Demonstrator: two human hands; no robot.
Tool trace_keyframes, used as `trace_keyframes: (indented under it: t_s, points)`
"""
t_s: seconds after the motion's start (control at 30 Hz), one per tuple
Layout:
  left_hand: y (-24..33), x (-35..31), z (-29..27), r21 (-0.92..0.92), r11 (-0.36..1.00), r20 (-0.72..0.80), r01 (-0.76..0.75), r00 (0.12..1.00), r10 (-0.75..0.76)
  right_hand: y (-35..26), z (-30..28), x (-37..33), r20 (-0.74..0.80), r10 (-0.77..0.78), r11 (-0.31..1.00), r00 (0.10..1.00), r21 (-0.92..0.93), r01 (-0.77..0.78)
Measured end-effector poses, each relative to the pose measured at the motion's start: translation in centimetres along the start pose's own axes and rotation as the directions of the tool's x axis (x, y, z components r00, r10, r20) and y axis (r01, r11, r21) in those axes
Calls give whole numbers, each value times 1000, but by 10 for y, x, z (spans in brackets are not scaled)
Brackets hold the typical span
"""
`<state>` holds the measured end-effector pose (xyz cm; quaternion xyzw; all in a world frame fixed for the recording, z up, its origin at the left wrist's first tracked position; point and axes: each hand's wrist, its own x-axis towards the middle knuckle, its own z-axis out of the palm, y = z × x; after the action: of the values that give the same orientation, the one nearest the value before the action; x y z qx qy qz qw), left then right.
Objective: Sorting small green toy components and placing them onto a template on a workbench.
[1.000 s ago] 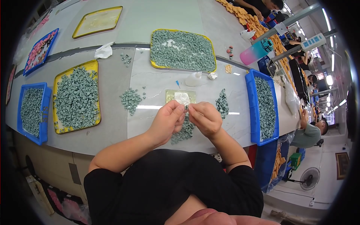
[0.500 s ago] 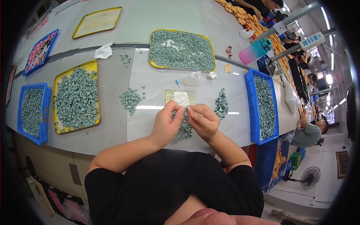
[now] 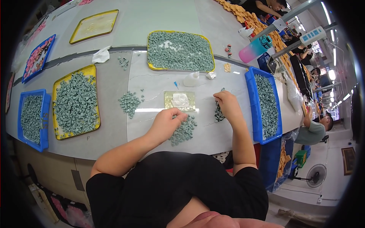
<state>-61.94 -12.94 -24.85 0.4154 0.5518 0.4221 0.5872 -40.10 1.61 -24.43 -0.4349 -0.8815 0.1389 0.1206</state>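
Observation:
My left hand (image 3: 167, 122) is closed in a pinch just in front of a small yellowish plate (image 3: 167, 102) with a white sheet (image 3: 180, 100) on it. Whatever its fingertips hold is too small to make out. Beneath it lies a pile of small grey-green pieces (image 3: 182, 133). My right hand (image 3: 229, 104) reaches down over a narrow heap of darker green pieces (image 3: 219, 114), thumb and fingers pinched together at its far end. Those fingertips hide anything between them. A white squeeze bottle (image 3: 191, 79) and a blue conical tip (image 3: 175, 84) stand or lie beyond the plate.
Another loose green pile (image 3: 129, 102) is to the left. Yellow-rimmed trays (image 3: 57, 108) and blue bins (image 3: 258, 125) of green pieces flank me, with a large tray (image 3: 213, 60) beyond. A pink-teal water bottle (image 3: 249, 55) and crumpled tissue (image 3: 100, 56) lie farther off. Other people sit at right.
My hands were together at the plate's near edge. My right hand has moved right to the darker heap; my left hand has shifted slightly down and left.

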Motion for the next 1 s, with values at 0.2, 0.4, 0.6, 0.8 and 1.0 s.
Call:
trace_keyframes:
  t_s: [0.2,0.4,0.6,0.8,1.0]
  points:
    - [10,3,-11,-517,841,139,157,985,-98,0,7,4,94,117,981,989,-163,-101]
    - [12,3,-12,-612,784,81,102,995,-66,-8,14,2,44,86,991,995,103,-90]
    - [-3,7,-2,-542,809,166,229,972,-164,-70,1,-11,11,-78,861,997,505,62]
    - [-8,12,2,-635,741,220,221,970,-101,-91,7,-20,-147,-173,825,974,519,225]
    - [5,8,7,-592,782,131,195,981,-146,-82,10,-26,-187,-267,876,945,362,319]
